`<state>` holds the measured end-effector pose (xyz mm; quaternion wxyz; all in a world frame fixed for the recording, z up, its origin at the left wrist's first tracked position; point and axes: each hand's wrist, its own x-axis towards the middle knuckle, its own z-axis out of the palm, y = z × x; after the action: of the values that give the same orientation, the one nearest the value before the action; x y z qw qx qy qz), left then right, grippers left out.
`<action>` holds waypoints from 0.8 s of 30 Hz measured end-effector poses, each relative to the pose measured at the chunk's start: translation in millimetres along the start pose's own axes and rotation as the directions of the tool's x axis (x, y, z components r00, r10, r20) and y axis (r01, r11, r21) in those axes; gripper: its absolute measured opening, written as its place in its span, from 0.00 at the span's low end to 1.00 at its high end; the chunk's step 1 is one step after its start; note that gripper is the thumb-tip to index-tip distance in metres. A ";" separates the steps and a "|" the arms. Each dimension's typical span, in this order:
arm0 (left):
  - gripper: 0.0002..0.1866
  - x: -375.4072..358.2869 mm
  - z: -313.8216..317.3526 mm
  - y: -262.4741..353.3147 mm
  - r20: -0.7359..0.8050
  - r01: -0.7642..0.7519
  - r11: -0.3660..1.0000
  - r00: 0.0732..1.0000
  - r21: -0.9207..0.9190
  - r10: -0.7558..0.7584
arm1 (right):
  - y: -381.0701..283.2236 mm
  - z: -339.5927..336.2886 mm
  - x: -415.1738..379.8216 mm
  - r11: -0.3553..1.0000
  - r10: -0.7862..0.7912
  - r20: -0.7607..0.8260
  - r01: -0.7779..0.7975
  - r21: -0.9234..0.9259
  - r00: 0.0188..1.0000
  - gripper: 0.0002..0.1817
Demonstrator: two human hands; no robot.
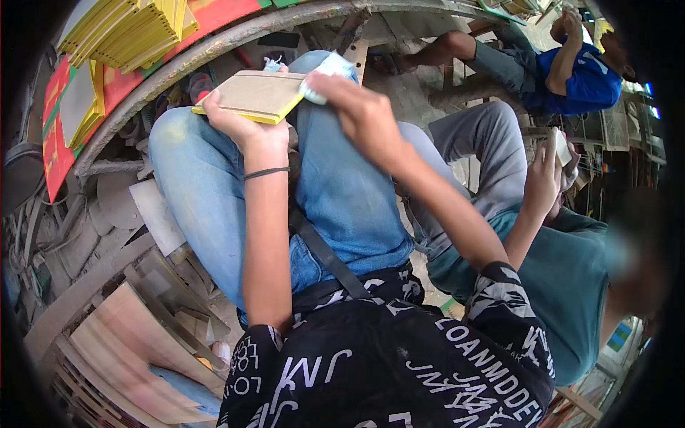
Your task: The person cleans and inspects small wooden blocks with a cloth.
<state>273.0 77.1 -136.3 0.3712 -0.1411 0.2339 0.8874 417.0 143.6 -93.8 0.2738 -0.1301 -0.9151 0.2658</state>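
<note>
My left hand point(246, 130) is closed on a flat tan board point(262, 90) with yellow edges, gripping it from below over my knees. A groove line runs along the board's near side. My right hand point(357, 107), slightly blurred, is closed on a crumpled pale blue-white cloth point(335, 70). That cloth is right at the board's right edge, by the yellow-painted corner.
Yellow-edged boards are piled in a stack point(132, 32) on a red and green surface point(56, 160) at upper left. A person in a teal shirt point(553, 274) sits close on my right, another in blue point(585, 78) farther off. Wooden panels point(128, 349) lean at lower left.
</note>
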 end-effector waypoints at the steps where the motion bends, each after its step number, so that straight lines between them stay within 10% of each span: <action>1: 0.26 1.3 1.0 -0.8 -0.011 -0.043 0.999 0.999 -0.003 0.043 | 8.3 -1.7 3.0 0.998 0.055 -0.020 -0.056 -0.034 0.998 0.24; 14: 0.27 3.2 -1.5 3.1 0.034 0.022 0.999 0.999 -0.032 -0.020 | -23.0 8.9 -9.1 0.995 -0.099 -0.021 0.099 0.011 0.995 0.28; 19: 0.33 -12.1 12.8 2.8 0.196 0.030 0.999 0.980 -0.032 -0.023 | 12.6 -14.3 -3.5 0.989 0.072 -0.082 -0.082 -0.126 0.994 0.20; 24: 0.42 -9.5 7.6 1.0 0.447 0.144 0.989 0.887 -0.027 -0.117 | 4.6 -26.8 -6.8 0.933 0.357 -0.367 -0.307 0.188 0.859 0.09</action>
<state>278.2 74.9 -125.5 0.4694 0.0388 0.1065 0.8757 438.2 155.9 -80.4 0.4104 -0.3200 -0.7864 0.3328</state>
